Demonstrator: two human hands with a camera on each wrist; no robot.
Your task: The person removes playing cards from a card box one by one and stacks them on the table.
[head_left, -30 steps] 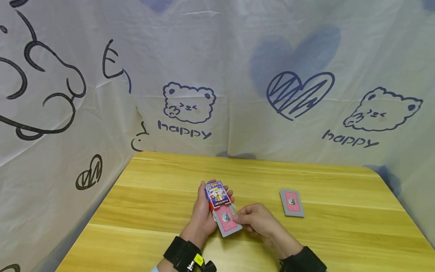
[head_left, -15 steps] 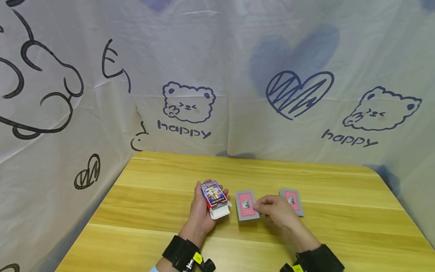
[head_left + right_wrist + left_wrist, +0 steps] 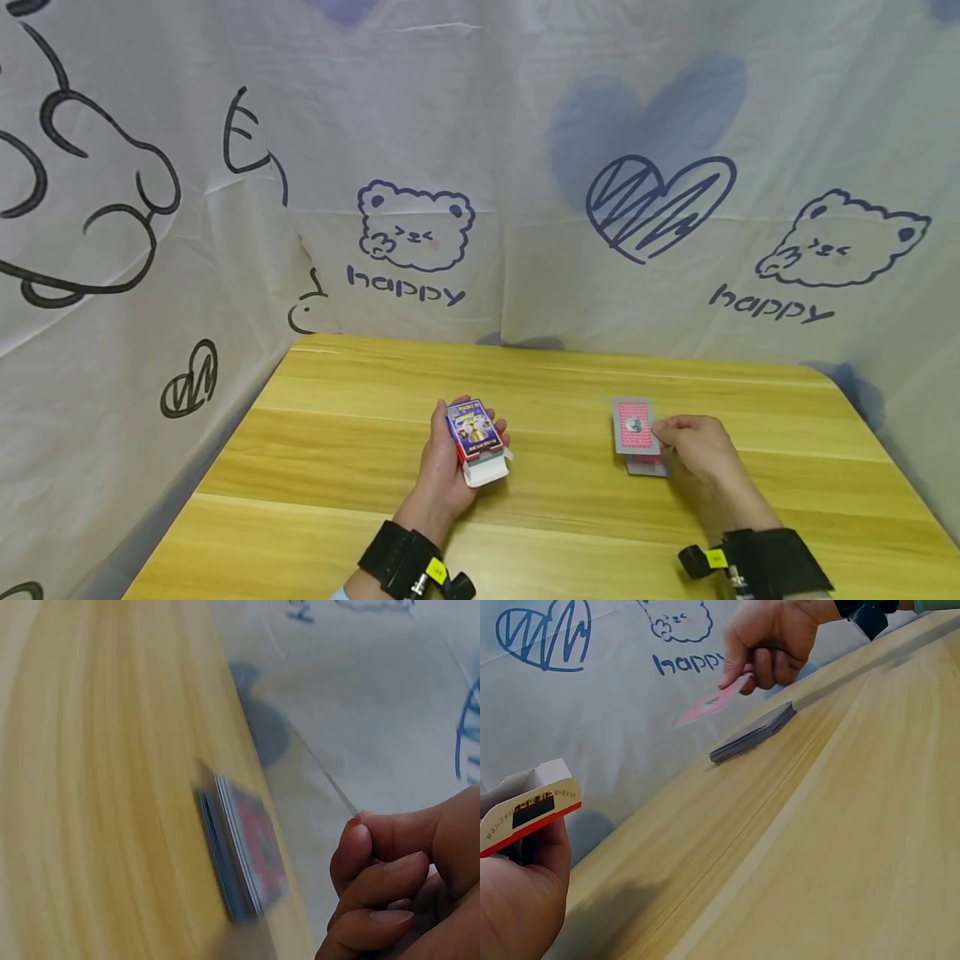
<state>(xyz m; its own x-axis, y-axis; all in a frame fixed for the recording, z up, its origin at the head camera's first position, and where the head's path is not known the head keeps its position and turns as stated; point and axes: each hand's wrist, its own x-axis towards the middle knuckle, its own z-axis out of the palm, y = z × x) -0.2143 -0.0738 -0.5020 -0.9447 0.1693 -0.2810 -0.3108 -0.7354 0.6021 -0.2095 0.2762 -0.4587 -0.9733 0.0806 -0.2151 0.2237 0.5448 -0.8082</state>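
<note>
My left hand (image 3: pixel 444 467) grips a blue and red card box (image 3: pixel 476 435) with its white flap open toward me; the box end (image 3: pixel 526 814) shows in the left wrist view beside that hand (image 3: pixel 517 900). My right hand (image 3: pixel 693 446) pinches a single red-backed card (image 3: pixel 634 425) by its edge and holds it just above a small pile of cards (image 3: pixel 647 465) on the wooden table (image 3: pixel 337 450). The left wrist view shows the card (image 3: pixel 711 703) lifted over the pile (image 3: pixel 754 732). In the blurred right wrist view the pile (image 3: pixel 241 851) lies below my curled fingers (image 3: pixel 382 889).
A white cloth printed with bears, hearts and "happy" (image 3: pixel 405 292) hangs close behind and to the left of the table. The table's rounded far right corner (image 3: pixel 832 379) is near the pile. Black wrist straps (image 3: pixel 401 558) sit on both forearms.
My right hand drew a card out of the box and carried it rightward across the table to above the pile. My left hand kept hold of the box, barely moving.
</note>
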